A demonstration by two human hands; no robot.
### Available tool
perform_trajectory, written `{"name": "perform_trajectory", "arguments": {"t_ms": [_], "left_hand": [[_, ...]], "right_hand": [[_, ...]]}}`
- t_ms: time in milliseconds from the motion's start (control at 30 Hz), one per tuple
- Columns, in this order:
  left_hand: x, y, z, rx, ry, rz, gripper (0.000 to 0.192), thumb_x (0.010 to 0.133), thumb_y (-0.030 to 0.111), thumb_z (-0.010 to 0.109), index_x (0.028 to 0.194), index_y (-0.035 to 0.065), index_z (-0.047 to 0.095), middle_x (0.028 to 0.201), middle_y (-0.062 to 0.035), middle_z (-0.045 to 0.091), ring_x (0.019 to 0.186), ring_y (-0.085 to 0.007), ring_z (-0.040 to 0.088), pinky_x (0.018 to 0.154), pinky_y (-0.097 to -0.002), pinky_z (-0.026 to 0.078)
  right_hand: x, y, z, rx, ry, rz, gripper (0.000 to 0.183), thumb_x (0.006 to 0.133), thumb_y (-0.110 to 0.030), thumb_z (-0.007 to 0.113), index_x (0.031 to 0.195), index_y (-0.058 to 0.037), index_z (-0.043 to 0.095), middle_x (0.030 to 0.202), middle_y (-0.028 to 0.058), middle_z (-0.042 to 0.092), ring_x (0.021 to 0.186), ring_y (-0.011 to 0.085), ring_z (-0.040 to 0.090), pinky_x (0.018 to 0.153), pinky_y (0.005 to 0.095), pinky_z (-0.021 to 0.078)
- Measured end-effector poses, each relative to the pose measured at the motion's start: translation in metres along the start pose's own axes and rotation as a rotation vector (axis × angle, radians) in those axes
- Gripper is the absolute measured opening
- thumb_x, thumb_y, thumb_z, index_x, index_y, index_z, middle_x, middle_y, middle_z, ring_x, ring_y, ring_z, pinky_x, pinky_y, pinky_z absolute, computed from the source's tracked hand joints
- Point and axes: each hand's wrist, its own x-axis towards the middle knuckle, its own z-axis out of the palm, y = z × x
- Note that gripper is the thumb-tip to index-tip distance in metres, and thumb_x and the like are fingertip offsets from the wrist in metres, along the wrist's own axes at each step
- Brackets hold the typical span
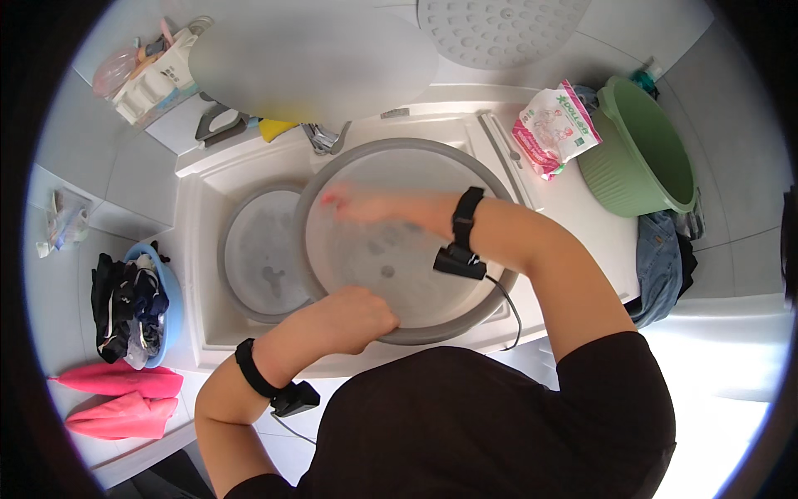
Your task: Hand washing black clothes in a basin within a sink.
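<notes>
A large round grey basin (458, 324) stands tilted in the white sink, one side overlapping a smaller grey basin (259, 262). Curled over the near rim of the large basin is my left hand (358, 318), which grips it. Inside the same basin, towards its far left side, my right hand (358, 203) is blurred by motion. Nothing shows clearly in its fingers, and how far they are spread is hard to make out. The inside of the large basin looks pale with darker grey patches. A black strap with a small device sits around each forearm.
Behind the basins stands a chrome faucet (323, 137), beside a yellow cloth (274, 129). A pink-and-white washing powder bag (555, 131) and a green tub (623, 162) are at right, near jeans (664, 268). At left are a blue basin (174, 312) of dark clothes and pink gloves (124, 415).
</notes>
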Motion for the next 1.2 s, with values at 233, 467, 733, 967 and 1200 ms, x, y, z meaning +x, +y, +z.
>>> {"name": "perform_trajectory", "arguments": {"t_ms": [233, 467, 733, 967, 1200], "left_hand": [[0.009, 0.002, 0.013, 0.006, -0.060, 0.012, 0.019, 0.067, -0.002, 0.064, 0.085, 0.0060, 0.064, 0.081, -0.0086, 0.067, 0.080, -0.0304, 0.066, 0.064, -0.0429, 0.051], [0.046, 0.025, 0.013, -0.049, -0.115, 0.061, 0.042, 0.065, -0.001, 0.064, 0.106, 0.0045, 0.057, 0.084, -0.0112, 0.063, 0.077, -0.0328, 0.065, 0.063, -0.0434, 0.051], [0.093, 0.046, 0.047, -0.110, -0.013, 0.057, 0.039, 0.063, -0.003, 0.062, 0.100, -0.0018, 0.053, 0.073, -0.0154, 0.062, 0.070, -0.0368, 0.064, 0.059, -0.0468, 0.049], [0.102, 0.043, 0.051, -0.066, 0.027, -0.008, 0.036, 0.066, -0.002, 0.059, 0.101, 0.0000, 0.053, 0.080, -0.0159, 0.062, 0.072, -0.0382, 0.064, 0.059, -0.0476, 0.049], [0.044, 0.020, 0.052, -0.056, 0.552, 0.027, 0.043, 0.080, 0.034, 0.071, 0.105, 0.0014, 0.057, 0.097, -0.0138, 0.065, 0.087, -0.0334, 0.064, 0.073, -0.0450, 0.050]], "right_hand": [[-0.085, -0.011, -0.145, 0.006, 0.432, 0.322, 0.038, 0.087, -0.020, 0.061, 0.124, -0.0125, 0.059, 0.116, 0.0042, 0.061, 0.109, 0.0157, 0.054, 0.094, 0.0290, 0.0422], [-0.180, -0.003, -0.158, -0.670, 0.492, 0.463, 0.048, 0.081, -0.020, 0.065, 0.125, -0.0046, 0.055, 0.115, 0.0181, 0.062, 0.103, 0.0311, 0.062, 0.089, 0.0390, 0.0488], [-0.189, 0.033, -0.159, -0.828, 0.526, 0.301, 0.058, 0.074, -0.011, 0.065, 0.130, -0.0094, 0.053, 0.108, 0.0210, 0.064, 0.097, 0.0273, 0.064, 0.084, 0.0381, 0.0507], [-0.181, 0.055, -0.177, -0.706, 0.599, 0.210, 0.056, 0.074, -0.012, 0.063, 0.130, -0.0117, 0.056, 0.104, 0.0180, 0.068, 0.100, 0.0340, 0.065, 0.087, 0.0409, 0.0494], [-0.148, -0.013, -0.118, -0.796, 0.614, 0.061, 0.067, 0.083, -0.026, 0.067, 0.142, -0.0064, 0.040, 0.141, 0.0181, 0.047, 0.125, 0.0314, 0.050, 0.099, 0.0356, 0.0414]]}}
